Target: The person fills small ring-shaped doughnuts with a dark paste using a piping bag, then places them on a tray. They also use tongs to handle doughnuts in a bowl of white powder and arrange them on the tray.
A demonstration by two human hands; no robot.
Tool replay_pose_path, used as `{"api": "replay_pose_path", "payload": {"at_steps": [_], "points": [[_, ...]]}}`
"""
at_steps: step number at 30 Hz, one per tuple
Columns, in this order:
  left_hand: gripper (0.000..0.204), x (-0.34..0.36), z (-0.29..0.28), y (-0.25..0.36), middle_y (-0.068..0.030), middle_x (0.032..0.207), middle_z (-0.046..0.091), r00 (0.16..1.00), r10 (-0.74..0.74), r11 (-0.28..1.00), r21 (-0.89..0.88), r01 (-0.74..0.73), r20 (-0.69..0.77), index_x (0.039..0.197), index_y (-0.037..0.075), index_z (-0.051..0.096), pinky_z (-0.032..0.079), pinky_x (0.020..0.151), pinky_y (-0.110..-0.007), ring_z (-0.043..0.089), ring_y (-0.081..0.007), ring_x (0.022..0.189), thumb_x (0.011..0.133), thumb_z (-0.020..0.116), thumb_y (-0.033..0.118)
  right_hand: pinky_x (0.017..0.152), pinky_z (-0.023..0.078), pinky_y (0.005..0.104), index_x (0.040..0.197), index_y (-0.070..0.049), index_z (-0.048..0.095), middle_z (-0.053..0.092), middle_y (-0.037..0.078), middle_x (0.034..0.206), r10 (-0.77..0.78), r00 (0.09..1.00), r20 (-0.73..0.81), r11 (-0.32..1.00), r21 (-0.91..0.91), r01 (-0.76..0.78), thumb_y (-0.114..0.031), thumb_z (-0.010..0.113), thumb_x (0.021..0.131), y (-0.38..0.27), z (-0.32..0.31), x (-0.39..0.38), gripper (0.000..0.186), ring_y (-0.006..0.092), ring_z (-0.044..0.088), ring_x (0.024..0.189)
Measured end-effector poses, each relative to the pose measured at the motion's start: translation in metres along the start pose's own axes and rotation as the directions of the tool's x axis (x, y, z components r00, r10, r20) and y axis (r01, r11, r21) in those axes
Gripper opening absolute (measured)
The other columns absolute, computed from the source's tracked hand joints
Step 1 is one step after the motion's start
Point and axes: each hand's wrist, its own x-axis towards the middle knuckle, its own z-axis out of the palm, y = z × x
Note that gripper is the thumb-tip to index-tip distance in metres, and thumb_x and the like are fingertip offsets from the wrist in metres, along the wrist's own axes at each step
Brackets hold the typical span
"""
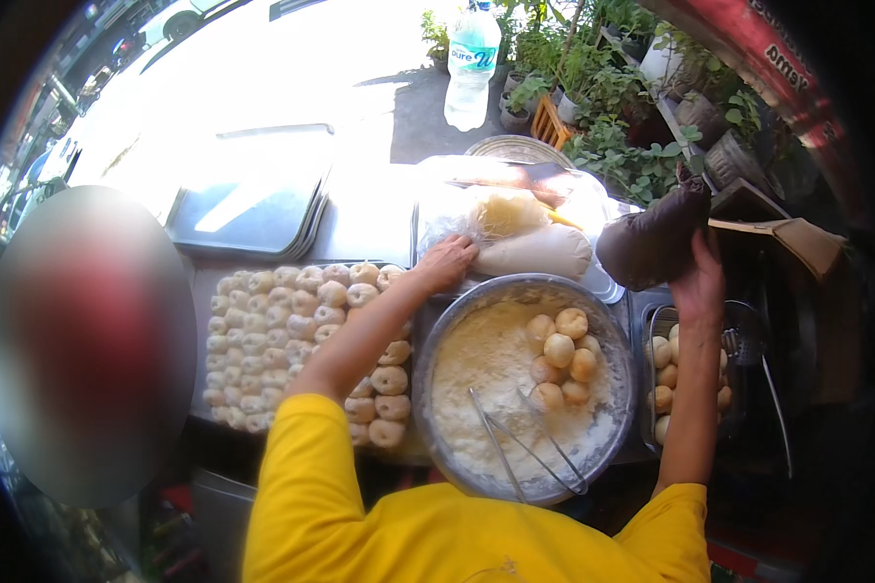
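My right hand is wrapped round a plump bag of dark brown filling, raised at the right beyond the bowl. On the far side of the table, the fingers of my left hand are curled against a clear plastic bag. Beside it lie a bag of pale yellow filling and a bag of whitish filling. Between my arms stands a big metal bowl of white powder, where several round buns are heaped. Metal tongs lean inside the bowl.
Powdered buns fill a tray at the left, partly under my left arm. Stacked metal trays lie behind. A basket of buns and a long-handled metal utensil are at the right. A water bottle and potted plants stand beyond.
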Motion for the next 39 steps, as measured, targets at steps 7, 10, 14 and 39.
{"api": "replay_pose_path", "payload": {"at_steps": [7,10,14,39], "points": [[0.021,0.009,-0.018,0.023,-0.0073,0.086,0.054,0.930,-0.259,0.028,-0.961,0.277,0.260,0.096,-0.001,0.051,0.048,0.064,-0.028,0.053,-0.0167,0.073,0.078,0.053,0.009,0.093,0.036,0.0392,0.112,-0.008,0.050,0.053,0.008,0.111,0.008,1.000,0.027,1.000,0.022,-0.009,-0.011,0.052,0.084,-0.011,-0.001,-0.019,0.028,0.0218,0.048,0.105],[0.032,0.014,-0.019,0.011,-0.0123,0.092,0.057,0.845,-0.365,-0.101,-0.919,0.381,0.391,0.100,-0.002,0.053,0.049,0.070,-0.033,0.055,-0.0222,0.089,0.074,0.063,0.014,0.092,0.036,0.0378,0.111,-0.007,0.050,0.054,0.007,0.110,0.001,0.999,0.040,1.000,0.027,-0.002,-0.010,0.052,0.084,-0.011,-0.001,-0.025,0.027,0.0211,0.049,0.104],[0.061,0.009,-0.022,0.011,-0.0202,0.101,0.055,0.865,-0.500,0.843,-0.247,0.478,-0.032,0.105,-0.003,0.052,0.039,0.086,-0.044,0.050,-0.0357,0.098,0.066,0.069,0.041,0.091,0.037,0.0350,0.109,-0.005,0.051,0.055,0.007,0.108,0.019,0.991,0.129,0.998,0.065,-0.028,-0.008,0.052,0.083,-0.009,0.004,-0.032,0.026,0.0207,0.050,0.102],[0.028,-0.146,-0.118,0.196,-0.0099,0.090,0.059,0.602,-0.705,-0.369,-0.531,-0.763,-0.374,0.099,0.002,0.051,0.049,0.074,-0.033,0.060,-0.0215,0.080,0.075,0.061,0.014,0.082,0.045,0.0288,0.118,0.000,0.046,0.046,0.013,0.119,0.307,0.640,0.705,0.942,-0.322,-0.097,-0.008,0.058,0.079,0.027,0.141,-0.065,0.042,0.0196,0.044,0.112]]}}
